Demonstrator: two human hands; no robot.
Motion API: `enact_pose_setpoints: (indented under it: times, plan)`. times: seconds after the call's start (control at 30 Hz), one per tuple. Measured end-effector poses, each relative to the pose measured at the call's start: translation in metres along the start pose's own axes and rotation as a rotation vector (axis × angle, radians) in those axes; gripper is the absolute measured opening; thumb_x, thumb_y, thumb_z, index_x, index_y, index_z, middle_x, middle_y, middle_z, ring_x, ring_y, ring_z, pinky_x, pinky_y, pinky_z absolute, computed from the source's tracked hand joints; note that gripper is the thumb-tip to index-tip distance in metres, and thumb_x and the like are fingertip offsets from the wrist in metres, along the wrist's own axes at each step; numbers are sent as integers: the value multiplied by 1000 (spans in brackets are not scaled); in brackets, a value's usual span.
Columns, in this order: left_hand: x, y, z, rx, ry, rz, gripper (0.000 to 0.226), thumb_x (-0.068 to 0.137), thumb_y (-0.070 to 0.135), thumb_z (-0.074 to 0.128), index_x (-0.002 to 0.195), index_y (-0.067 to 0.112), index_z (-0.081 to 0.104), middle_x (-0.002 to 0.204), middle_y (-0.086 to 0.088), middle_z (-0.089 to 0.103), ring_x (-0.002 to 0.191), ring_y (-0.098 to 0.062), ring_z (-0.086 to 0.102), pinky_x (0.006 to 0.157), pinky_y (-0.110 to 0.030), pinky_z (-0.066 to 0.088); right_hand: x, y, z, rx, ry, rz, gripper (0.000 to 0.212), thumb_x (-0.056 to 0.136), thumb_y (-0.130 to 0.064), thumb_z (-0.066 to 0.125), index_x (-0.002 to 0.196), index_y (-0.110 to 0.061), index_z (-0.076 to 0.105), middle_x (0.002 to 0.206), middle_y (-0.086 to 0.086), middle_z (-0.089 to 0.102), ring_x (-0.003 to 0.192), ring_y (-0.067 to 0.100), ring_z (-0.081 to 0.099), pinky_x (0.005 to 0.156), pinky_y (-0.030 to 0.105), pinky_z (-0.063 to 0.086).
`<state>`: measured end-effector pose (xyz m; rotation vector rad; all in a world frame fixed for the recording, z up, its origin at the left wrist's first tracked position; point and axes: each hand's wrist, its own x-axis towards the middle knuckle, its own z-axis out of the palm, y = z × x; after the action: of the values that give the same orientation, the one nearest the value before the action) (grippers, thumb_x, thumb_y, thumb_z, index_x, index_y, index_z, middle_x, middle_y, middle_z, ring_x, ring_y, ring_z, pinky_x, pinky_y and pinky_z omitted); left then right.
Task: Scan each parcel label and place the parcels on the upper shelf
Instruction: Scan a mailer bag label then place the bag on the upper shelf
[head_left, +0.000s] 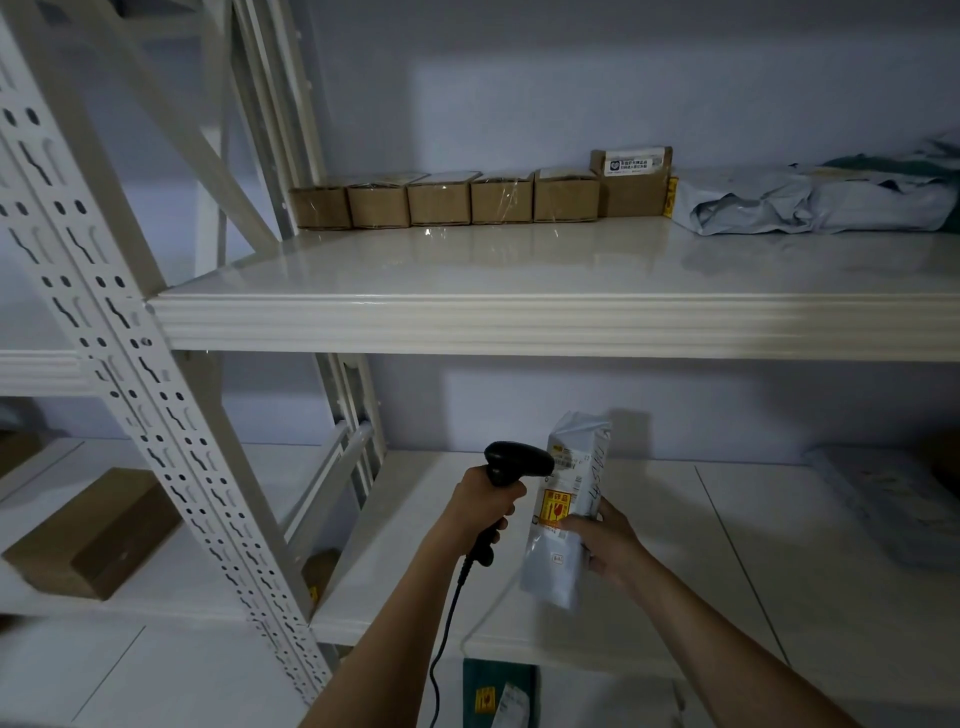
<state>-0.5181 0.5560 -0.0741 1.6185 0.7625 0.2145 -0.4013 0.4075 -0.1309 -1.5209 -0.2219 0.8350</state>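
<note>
My left hand (485, 506) grips the handle of a black barcode scanner (514, 462), whose head points right at a grey plastic mailer parcel (563, 551). My right hand (610, 545) holds this parcel upright by its right edge, label and yellow-red sticker facing the scanner, above the lower shelf (701, 571). The upper shelf (519, 280) carries a row of several small cardboard boxes (441, 202) along the back wall, a taller labelled box (631, 182) and grey mailer bags (810, 200) to the right.
A perforated white upright post (130, 364) runs diagonally at left. A brown cardboard box (93, 535) lies on the neighbouring lower shelf. Another pale mailer (883, 499) lies at the lower shelf's right. A dark green parcel (498, 696) shows below. The scanner cable (441, 649) hangs down.
</note>
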Motion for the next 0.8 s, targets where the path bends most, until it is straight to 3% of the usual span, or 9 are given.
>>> enact_pose_setpoints:
  times: [0.2,0.4,0.7,0.8]
  plan:
    - [1,-3,1,-14,-12,-20,23,83,20,60,101,5,64,64,-5,54,50,-17,46,49,-26,40,8,7,-4,-15,18,-2,38,82,-5,74,114,-23,66,104,6,76,98,26,71,80,40,59]
    - [3,1,-1,-10,-16,-2,22,83,19,60,101,7,64,65,-5,55,50,-17,46,49,-26,40,7,6,-4,-5,5,-2,38,82,-3,73,115,-21,66,107,6,76,99,25,71,72,35,59]
    - [6,1,-5,-6,-1,-20,21,82,19,59,99,6,64,62,-4,54,49,-16,45,48,-25,39,13,7,-2,16,-32,-15,40,82,0,71,118,-18,66,105,6,77,100,28,73,83,42,60]
    - [7,1,-7,-5,3,-15,22,81,19,60,99,6,65,62,-4,55,49,-17,46,49,-27,40,13,7,1,21,-22,-12,37,83,1,71,115,-17,66,103,7,77,99,28,72,80,39,60]
